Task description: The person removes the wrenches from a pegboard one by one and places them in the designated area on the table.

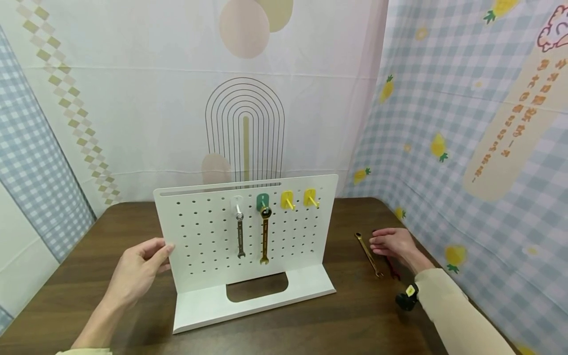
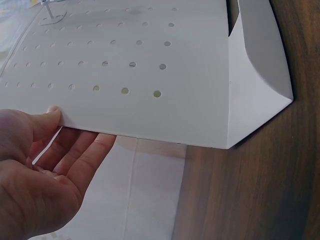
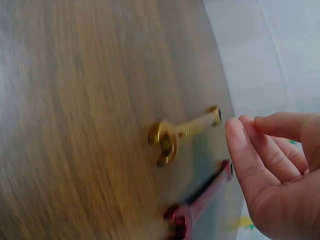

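Observation:
My left hand (image 1: 137, 271) pinches the left edge of a white pegboard stand (image 1: 208, 256), thumb on its front face and fingers behind. From a white hook on the board hangs a silver wrench (image 1: 240, 239); a gold wrench (image 1: 265, 236) hangs beside it from a green hook (image 1: 263, 202). At the right of the table, my right hand (image 1: 394, 242) hovers over a red wrench (image 3: 200, 200) with nothing held, thumb near the fingertips. Partly hidden under that hand in the head view, the red wrench lies next to another gold wrench (image 1: 369, 255).
Two yellow hooks (image 1: 288, 199) on the board's upper right carry nothing. The stand's base has a rounded cutout and sits on a brown wooden table (image 1: 310, 325). Patterned cloth (image 1: 426, 148) closes in the table's back and right sides.

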`<action>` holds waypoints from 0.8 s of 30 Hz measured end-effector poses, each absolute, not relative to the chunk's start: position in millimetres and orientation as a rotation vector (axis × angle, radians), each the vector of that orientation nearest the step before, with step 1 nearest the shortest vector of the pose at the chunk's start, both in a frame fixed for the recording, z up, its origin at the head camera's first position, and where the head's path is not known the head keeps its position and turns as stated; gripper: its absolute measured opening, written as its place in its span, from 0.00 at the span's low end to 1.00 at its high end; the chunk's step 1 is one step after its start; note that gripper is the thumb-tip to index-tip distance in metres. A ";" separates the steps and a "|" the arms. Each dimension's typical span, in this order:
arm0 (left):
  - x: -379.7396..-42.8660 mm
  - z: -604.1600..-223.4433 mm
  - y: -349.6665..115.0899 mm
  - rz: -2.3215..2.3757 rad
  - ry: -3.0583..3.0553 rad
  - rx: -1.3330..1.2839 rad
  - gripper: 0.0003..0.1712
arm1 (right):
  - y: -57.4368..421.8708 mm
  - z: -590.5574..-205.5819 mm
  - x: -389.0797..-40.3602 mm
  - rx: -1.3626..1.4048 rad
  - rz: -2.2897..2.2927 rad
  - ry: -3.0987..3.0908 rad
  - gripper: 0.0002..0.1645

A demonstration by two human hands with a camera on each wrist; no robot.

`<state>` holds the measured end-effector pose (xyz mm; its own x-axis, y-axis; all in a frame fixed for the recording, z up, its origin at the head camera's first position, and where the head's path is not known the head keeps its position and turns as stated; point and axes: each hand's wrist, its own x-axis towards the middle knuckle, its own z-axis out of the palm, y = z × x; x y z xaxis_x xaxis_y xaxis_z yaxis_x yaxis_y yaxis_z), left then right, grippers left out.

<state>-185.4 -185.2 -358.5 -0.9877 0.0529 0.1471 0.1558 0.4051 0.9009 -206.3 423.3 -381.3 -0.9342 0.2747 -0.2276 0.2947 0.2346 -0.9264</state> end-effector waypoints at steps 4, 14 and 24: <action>-185.5 -359.2 -185.0 -1.657 -2.546 -0.190 0.19 | 409.7 -376.6 -203.3 0.467 -1.901 2.433 0.27; -185.5 -358.3 -184.5 -1.633 -2.539 -0.194 0.19 | 383.1 -367.4 -196.0 0.304 -1.950 2.388 0.27; -185.2 -358.2 -185.3 -1.628 -2.559 -0.187 0.20 | 362.9 -359.3 -185.3 0.221 -2.016 2.308 0.18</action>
